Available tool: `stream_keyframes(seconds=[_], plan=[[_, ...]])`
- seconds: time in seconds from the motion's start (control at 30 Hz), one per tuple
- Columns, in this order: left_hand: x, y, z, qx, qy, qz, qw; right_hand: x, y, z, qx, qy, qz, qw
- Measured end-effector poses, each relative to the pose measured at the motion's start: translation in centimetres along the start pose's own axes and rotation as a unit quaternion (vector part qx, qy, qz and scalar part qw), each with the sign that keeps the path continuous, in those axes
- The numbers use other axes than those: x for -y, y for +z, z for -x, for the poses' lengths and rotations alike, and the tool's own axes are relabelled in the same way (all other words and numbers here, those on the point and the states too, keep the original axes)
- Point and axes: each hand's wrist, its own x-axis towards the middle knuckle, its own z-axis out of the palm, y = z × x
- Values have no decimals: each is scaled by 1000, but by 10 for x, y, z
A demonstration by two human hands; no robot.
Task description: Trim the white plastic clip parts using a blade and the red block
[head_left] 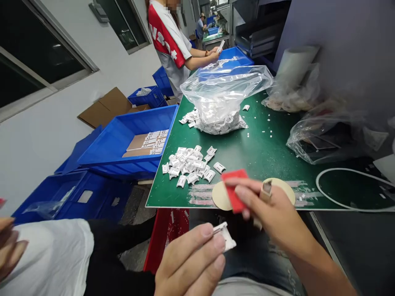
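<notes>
At the lower centre of the frame, I observe the left hand (191,263), its grip pinched tight, thumb side hidden from me, on a small white plastic piece (228,238). The piece sits in front of the near edge of the green table (256,150), tilted, with a slot visible along one side.

Right of centre, I record the right hand (274,205) with its grip closed on a flat red piece (237,197); the index finger lies along the upper face. The red piece overlaps a rounded cream pad (219,196) in the view; I cannot tell whether they touch. A second cream pad (286,190) is partly covered by the right hand.

Left of centre on the table, I note a loose pile of similar white pieces (189,162), a few lying just beside it. Behind the pile stands a clear plastic bag (222,109) filled with more white parts.

At mid left, a blue bin (105,131) holds printed white items on cardboard. At upper centre, a co-worker (169,39) holds a white part above a blue tray (245,57). At lower left, I see another person's hand (12,250).
</notes>
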Motion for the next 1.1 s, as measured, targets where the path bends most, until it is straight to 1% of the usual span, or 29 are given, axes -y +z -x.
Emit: stream_keyframes(seconds=[0.03,0.07,0.1,0.17,0.2,0.27,0.33,0.37,0.43,0.5,0.57,0.67,0.73,0.83,0.87,0.9,0.93,0.97,1.03,1.1], plan=[[4,1,-4,1,26,1,1000,3,-1,4,-28,-5,4,1000],[6,5,-7,-18,27,6,999,5,-1,8,-55,-6,7,998],[7,10,-9,-52,2,14,999,5,-2,12,-76,-2,9,997],[5,24,-11,-123,-88,36,988,0,-3,19,-83,15,4,996],[2,31,-11,-148,-132,47,979,-5,-3,22,-67,22,-10,997],[-4,42,-9,-175,-196,60,963,-18,-4,27,-6,31,-56,998],[-8,48,-8,-182,-214,61,958,-28,-3,32,58,37,-92,993],[-9,49,-8,-178,-211,62,959,-31,-2,36,67,42,-85,993],[-9,48,-8,-168,-200,63,963,-31,0,44,34,31,-7,999],[-6,46,-7,-165,-182,60,968,-26,4,52,0,-23,106,994],[-3,44,-4,-164,-154,45,973,-22,6,57,-3,-100,192,976],[3,41,0,-143,-98,19,985,-21,6,57,27,-199,285,937],[5,39,2,-128,-74,12,989,-25,6,55,38,-247,349,903],[4,36,2,-122,-62,2,991,-30,7,55,18,-308,414,856],[3,36,1,-119,-61,-5,991,-31,8,55,14,-321,430,844],[2,36,1,-113,-61,-13,992,-31,9,56,15,-329,436,837],[1,36,0,-106,-65,-18,992,-30,10,57,20,-331,430,839],[-1,38,0,-107,-77,-16,991,-29,11,57,23,-328,411,850],[-4,42,0,-133,-115,8,984,-24,11,58,9,-315,345,884],[-6,48,0,-176,-140,31,974,-18,9,57,-2,-285,271,919]])
